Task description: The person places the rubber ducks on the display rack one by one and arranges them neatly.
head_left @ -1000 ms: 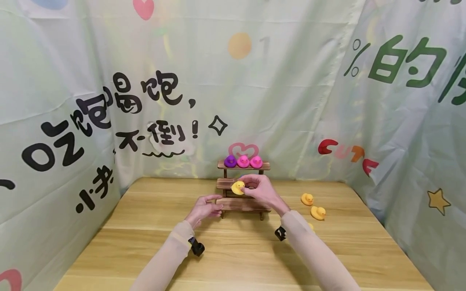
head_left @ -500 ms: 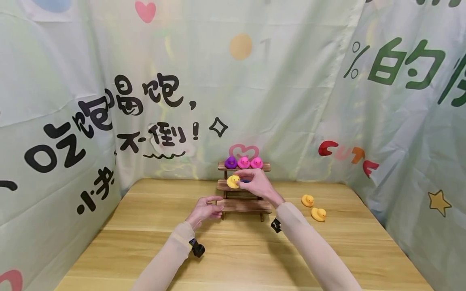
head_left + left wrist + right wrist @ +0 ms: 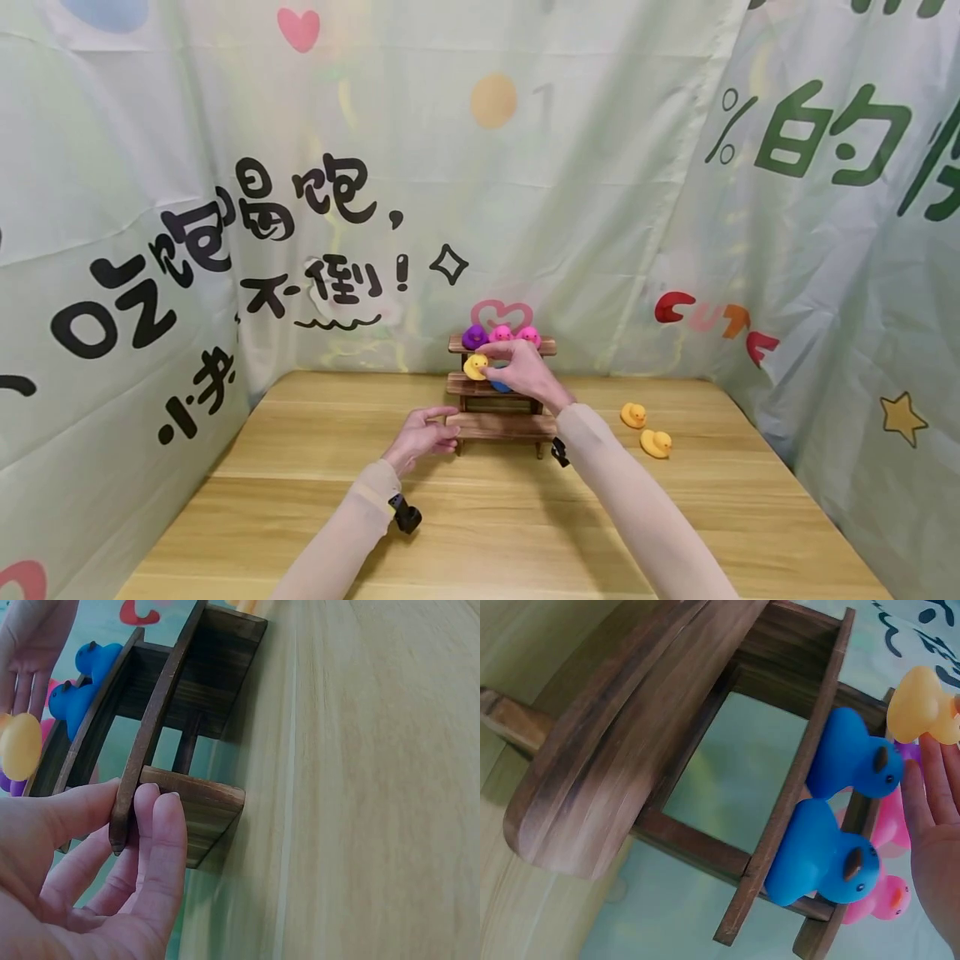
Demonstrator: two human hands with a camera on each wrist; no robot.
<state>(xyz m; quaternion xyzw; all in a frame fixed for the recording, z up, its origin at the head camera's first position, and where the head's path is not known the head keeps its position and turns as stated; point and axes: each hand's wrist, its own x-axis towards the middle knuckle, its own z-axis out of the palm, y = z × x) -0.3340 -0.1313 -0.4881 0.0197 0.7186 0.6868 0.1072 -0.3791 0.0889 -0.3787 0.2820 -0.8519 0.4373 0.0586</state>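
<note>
A small three-tier wooden shelf (image 3: 502, 427) stands at the back of the table. My left hand (image 3: 422, 437) holds the left end of its lowest step, thumb on one side and fingertips on the other. Between the thumb and fingers of my right hand (image 3: 522, 370) is a yellow rubber duck (image 3: 476, 367), close over the left end of the middle step. On that step sit two blue rubber ducks (image 3: 821, 855), mostly hidden behind the right hand in the head view. A purple duck (image 3: 474, 337) and two pink ducks (image 3: 530, 335) line the top step.
Two more yellow ducks (image 3: 656, 443) lie on the wooden table (image 3: 480, 525), right of the shelf. Printed fabric curtains (image 3: 570, 208) surround the table at the back and on both sides.
My right hand has carried the yellow duck left and up, from in front of the shelf to the left end of the middle step. The left hand keeps its place on the shelf.
</note>
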